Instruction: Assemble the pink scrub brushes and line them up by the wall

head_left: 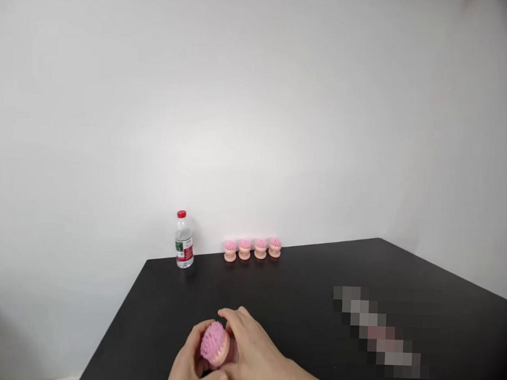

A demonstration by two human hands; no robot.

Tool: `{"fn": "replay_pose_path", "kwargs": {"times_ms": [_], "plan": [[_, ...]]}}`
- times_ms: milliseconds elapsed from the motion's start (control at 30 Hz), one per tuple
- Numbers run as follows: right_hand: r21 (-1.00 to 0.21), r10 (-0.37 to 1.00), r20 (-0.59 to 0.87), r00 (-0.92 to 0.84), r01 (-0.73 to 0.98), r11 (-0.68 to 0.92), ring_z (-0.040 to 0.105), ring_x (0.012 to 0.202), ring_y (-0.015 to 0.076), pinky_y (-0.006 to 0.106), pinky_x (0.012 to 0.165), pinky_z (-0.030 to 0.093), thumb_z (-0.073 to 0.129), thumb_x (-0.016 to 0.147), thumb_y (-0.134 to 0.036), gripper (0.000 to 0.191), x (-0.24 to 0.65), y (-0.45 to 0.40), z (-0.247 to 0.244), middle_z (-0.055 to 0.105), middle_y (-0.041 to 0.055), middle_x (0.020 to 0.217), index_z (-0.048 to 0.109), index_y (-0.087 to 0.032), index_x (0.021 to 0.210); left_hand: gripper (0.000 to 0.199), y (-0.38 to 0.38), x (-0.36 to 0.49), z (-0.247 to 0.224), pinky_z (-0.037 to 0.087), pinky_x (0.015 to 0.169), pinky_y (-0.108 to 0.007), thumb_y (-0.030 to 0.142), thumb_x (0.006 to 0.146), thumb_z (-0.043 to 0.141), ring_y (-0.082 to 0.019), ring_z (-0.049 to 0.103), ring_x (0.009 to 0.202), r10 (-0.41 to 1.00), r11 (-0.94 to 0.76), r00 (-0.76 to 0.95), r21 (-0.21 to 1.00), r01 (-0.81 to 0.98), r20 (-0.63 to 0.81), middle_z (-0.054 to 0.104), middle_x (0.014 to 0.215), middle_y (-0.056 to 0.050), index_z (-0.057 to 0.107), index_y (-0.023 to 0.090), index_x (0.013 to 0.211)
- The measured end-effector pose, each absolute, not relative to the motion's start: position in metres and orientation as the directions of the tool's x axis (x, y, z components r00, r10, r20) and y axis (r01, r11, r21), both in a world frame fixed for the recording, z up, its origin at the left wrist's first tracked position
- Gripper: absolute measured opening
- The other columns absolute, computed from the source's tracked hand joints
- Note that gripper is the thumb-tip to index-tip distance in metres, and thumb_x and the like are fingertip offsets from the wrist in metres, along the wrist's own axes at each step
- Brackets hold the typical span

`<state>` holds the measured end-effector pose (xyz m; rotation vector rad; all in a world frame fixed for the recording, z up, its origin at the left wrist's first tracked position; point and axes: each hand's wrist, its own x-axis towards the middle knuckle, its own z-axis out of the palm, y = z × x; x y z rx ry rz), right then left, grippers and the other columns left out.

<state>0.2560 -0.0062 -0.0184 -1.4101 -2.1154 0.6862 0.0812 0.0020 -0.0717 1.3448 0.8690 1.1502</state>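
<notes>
Both of my hands hold a pink-bristled silicone scalp massager brush (pixel 213 344) low over the near part of the black table (pixel 283 302). Its bristles face up and to the left, and its peach base is partly hidden by my fingers. My left hand (pixel 186 360) grips it from the left and below. My right hand (pixel 248 345) wraps over its right side. At the table's far edge, several matching brushes (pixel 260 249) stand upright in a row, well beyond my hands.
A water bottle (pixel 184 242) with a red cap stands at the far left edge of the table, left of the row of brushes. A pixelated, blurred patch (pixel 377 333) covers part of the table at right. A white wall (pixel 256 101) rises behind the table.
</notes>
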Motion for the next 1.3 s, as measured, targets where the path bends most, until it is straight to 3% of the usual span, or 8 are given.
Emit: {"fn": "replay_pose_path", "kwargs": {"times_ms": [100,167,300,433,567,833,1133,1300], "plan": [[-0.643,0.898,0.200,-0.391,0.639,0.422,0.054,0.113,0.0336,0.048,0.101,0.044,0.075,0.072,-0.027,0.067,0.250,-0.012,-0.012,0.063,0.0148,0.118,0.055,-0.016,0.135,0.058,-0.005,0.078,-0.059,0.047,0.076,-0.035,0.057,0.058,0.084,-0.024,0.062,0.080,0.953,-0.244,0.185,0.970,0.009,0.239,0.068,0.088,-0.005,0.065,0.022,0.100],[-0.731,0.912,0.216,-0.349,0.561,0.388,0.053,0.117,0.0332,0.048,0.103,0.043,0.079,0.069,-0.023,0.069,0.252,-0.016,-0.014,0.060,0.0128,0.126,0.056,-0.022,0.133,0.053,-0.007,0.075,-0.056,0.043,0.069,-0.030,0.052,0.059,0.086,-0.019,0.057,0.072,0.961,-0.181,0.195,0.979,-0.094,0.197,0.065,0.080,-0.001,0.064,0.022,0.096],[-0.934,0.927,0.213,-0.309,0.215,0.286,0.063,0.103,0.0278,0.042,0.091,0.052,0.083,0.065,-0.021,0.064,0.260,-0.022,-0.030,0.063,0.0078,0.118,0.059,-0.026,0.124,0.062,-0.008,0.072,-0.055,0.041,0.069,-0.026,0.042,0.052,0.092,-0.016,0.059,0.074,0.939,0.030,0.327,0.919,-0.393,0.109,0.068,0.083,-0.002,0.061,0.023,0.101],[-0.956,0.905,0.294,-0.308,-0.107,0.274,0.064,0.097,0.0241,0.036,0.081,0.054,0.082,0.071,-0.031,0.051,0.263,-0.025,-0.045,0.065,0.0052,0.106,0.062,-0.025,0.118,0.057,-0.012,0.075,-0.050,0.040,0.067,-0.025,0.034,0.051,0.093,-0.015,0.058,0.075,0.932,0.018,0.334,0.904,-0.428,0.140,0.066,0.088,-0.001,0.063,0.024,0.098],[-0.959,0.910,0.279,-0.308,-0.132,0.250,0.063,0.094,0.0224,0.033,0.079,0.052,0.080,0.076,-0.036,0.044,0.266,-0.026,-0.050,0.066,0.0046,0.103,0.065,-0.025,0.116,0.052,-0.020,0.079,-0.042,0.044,0.072,-0.029,0.036,0.053,0.091,-0.020,0.060,0.084,0.945,-0.134,0.258,0.956,-0.259,0.203,0.065,0.099,-0.003,0.065,0.025,0.096],[-0.969,0.940,0.246,-0.237,-0.026,0.247,0.060,0.076,0.0169,0.027,0.068,0.048,0.075,0.077,-0.031,0.019,0.264,-0.030,-0.046,0.063,-0.0005,0.083,0.068,-0.022,0.092,0.039,-0.018,0.073,-0.050,0.045,0.064,-0.029,0.041,0.062,0.084,-0.020,0.058,0.069,0.940,-0.282,0.241,0.947,0.152,0.241,0.068,0.082,-0.003,0.065,0.023,0.091],[-0.842,0.857,0.460,-0.232,0.194,0.504,0.063,0.098,0.0242,0.039,0.087,0.053,0.084,0.072,-0.036,0.044,0.268,-0.036,-0.051,0.064,0.0062,0.114,0.063,-0.029,0.110,0.043,-0.025,0.076,-0.040,0.037,0.062,-0.025,0.047,0.061,0.086,-0.015,0.051,0.067,0.958,-0.023,0.280,0.988,-0.150,0.064,0.061,0.075,0.000,0.065,0.020,0.087],[-0.939,0.917,0.333,-0.218,0.007,0.343,0.055,0.122,0.0316,0.043,0.092,0.053,0.091,0.058,-0.050,0.093,0.265,-0.035,-0.057,0.046,0.0130,0.142,0.046,-0.030,0.137,0.049,-0.027,0.077,-0.032,0.039,0.067,-0.026,0.040,0.058,0.089,-0.016,0.054,0.074,0.956,0.040,0.294,0.978,-0.204,0.022,0.065,0.083,-0.001,0.064,0.021,0.096]]}}
